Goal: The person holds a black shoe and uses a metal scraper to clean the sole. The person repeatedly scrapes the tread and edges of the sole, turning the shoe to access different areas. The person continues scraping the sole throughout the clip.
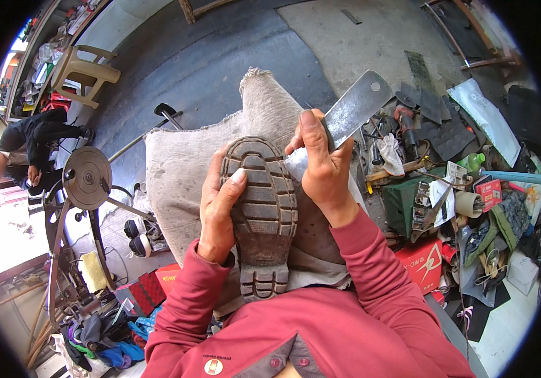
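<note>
A shoe with a lugged dark rubber sole [263, 208] lies sole up over my lap, its heel towards my body. My left hand [221, 205] grips its left side near the forefoot, the thumb on the tread. My right hand [324, 163] is closed around a flat metal blade [359, 101], probably a cobbler's knife. One end, with a round hole, points up and right; the other end is at the right edge of the sole near the toe. A stained cloth apron [180, 175] covers my lap beneath the shoe.
A hand-cranked machine with a round wheel [87, 178] stands at left, near a seated person [32, 151] and a plastic stool [86, 73]. At right lie an angle grinder [406, 124], a work glove [390, 153], a green box [398, 203] and red boxes [421, 264].
</note>
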Tool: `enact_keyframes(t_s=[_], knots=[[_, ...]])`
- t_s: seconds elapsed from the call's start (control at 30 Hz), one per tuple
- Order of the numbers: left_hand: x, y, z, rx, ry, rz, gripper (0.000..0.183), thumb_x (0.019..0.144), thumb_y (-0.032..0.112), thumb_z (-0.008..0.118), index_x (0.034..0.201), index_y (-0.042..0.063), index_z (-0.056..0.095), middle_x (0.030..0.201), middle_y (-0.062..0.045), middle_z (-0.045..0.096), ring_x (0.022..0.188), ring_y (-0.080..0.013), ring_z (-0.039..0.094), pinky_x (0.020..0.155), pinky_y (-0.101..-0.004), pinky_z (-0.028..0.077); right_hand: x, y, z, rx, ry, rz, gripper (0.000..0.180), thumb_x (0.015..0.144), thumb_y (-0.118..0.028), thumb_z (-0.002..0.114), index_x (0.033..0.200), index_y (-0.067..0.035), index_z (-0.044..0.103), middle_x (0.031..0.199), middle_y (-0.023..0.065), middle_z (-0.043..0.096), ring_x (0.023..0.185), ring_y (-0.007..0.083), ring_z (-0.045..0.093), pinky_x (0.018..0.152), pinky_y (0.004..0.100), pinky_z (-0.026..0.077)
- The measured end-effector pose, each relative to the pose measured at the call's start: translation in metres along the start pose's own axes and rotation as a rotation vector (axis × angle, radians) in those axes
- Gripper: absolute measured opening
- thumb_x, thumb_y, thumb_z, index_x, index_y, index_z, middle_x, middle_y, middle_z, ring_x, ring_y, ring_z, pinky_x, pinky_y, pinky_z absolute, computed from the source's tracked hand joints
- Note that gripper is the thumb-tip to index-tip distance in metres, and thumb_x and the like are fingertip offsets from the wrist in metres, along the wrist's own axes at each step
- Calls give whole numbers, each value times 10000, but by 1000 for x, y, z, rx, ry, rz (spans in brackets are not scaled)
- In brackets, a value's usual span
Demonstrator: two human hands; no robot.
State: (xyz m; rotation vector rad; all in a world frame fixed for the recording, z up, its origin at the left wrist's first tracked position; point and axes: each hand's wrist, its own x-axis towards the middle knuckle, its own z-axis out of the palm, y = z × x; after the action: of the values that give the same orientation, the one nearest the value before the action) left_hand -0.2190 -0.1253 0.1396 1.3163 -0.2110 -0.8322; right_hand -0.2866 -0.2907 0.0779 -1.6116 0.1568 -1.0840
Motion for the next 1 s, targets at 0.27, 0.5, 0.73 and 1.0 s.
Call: enact_keyframes(t_s=[0.27,0.5,0.73,1.0], knots=[[-1,-3,1,-6,-2,19,573,978,226,602,1481,8,437,1284,-121,625,1130,-186,628,986,-321,504,6,-22,-7,139,-18,301,298,1092,-178,501,950,24,667,764,77,548,595,159,552,570,327,508],[0,-5,0,-35,9,11,586,979,224,601,1493,10,419,1270,-125,639,1115,-185,638,980,-318,508,5,-33,-3,204,63,368,378,1086,-233,507,804,4,588,690,61,532,574,156,551,576,319,477],[0,-5,-1,-52,6,4,596,988,205,588,1518,21,385,1251,-124,657,1082,-180,659,954,-309,525,9,-33,0,239,191,414,437,1091,-276,524,749,-9,578,620,26,565,588,116,571,557,297,415],[0,-5,-3,-67,-8,-13,610,988,205,588,1531,28,372,1257,-130,661,1085,-182,664,954,-313,530,12,-31,3,227,238,429,461,1104,-351,506,783,-30,587,645,17,582,599,96,564,581,284,415]])
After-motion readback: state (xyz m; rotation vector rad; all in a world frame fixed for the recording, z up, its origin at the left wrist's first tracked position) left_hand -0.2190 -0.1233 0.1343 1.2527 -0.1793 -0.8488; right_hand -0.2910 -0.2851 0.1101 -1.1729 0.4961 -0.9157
